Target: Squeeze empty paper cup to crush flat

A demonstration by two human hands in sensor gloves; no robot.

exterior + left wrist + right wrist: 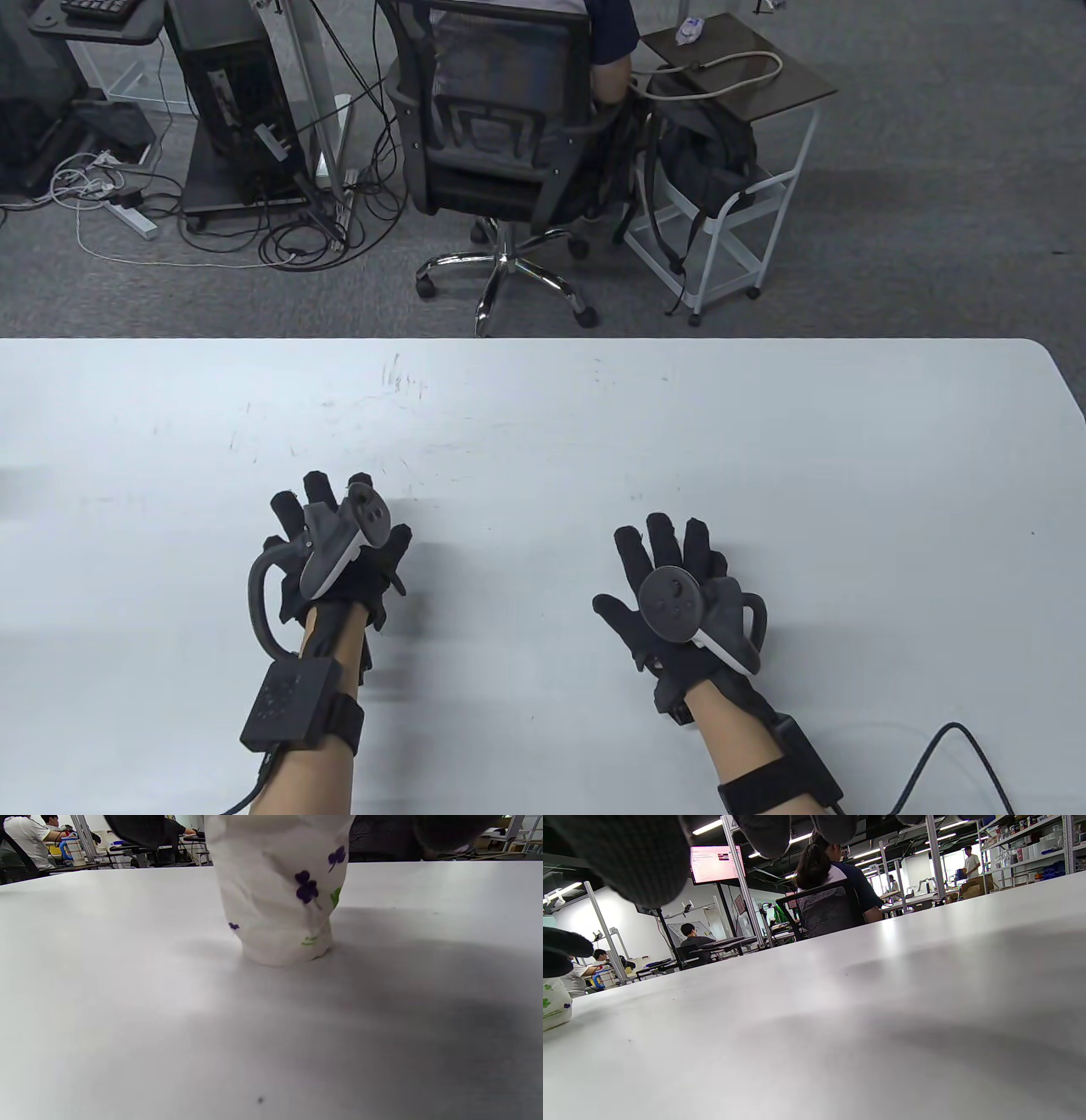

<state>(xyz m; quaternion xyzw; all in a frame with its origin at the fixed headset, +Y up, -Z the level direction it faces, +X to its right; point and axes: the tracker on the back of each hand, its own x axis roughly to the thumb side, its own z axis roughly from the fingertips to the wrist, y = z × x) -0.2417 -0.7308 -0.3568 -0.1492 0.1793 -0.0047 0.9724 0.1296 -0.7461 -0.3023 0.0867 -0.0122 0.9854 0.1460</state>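
A white paper cup [280,895] with purple and green flower prints stands on the white table [543,407], its wall creased and dented. My left hand [339,543] is curled around it from above; in the table view the hand hides the cup. The cup's lower part also shows at the left edge of the right wrist view [555,1007], with a left-hand finger above it. My right hand [670,569] hovers over the table to the right, fingers spread and holding nothing; its fingertips [763,832] hang in at the top of the right wrist view.
The table's far edge [509,341] lies beyond my hands, with an office chair [501,153], a seated person and a small white cart [730,170] behind it. A cable [933,755] runs from my right wrist across the table's near right.
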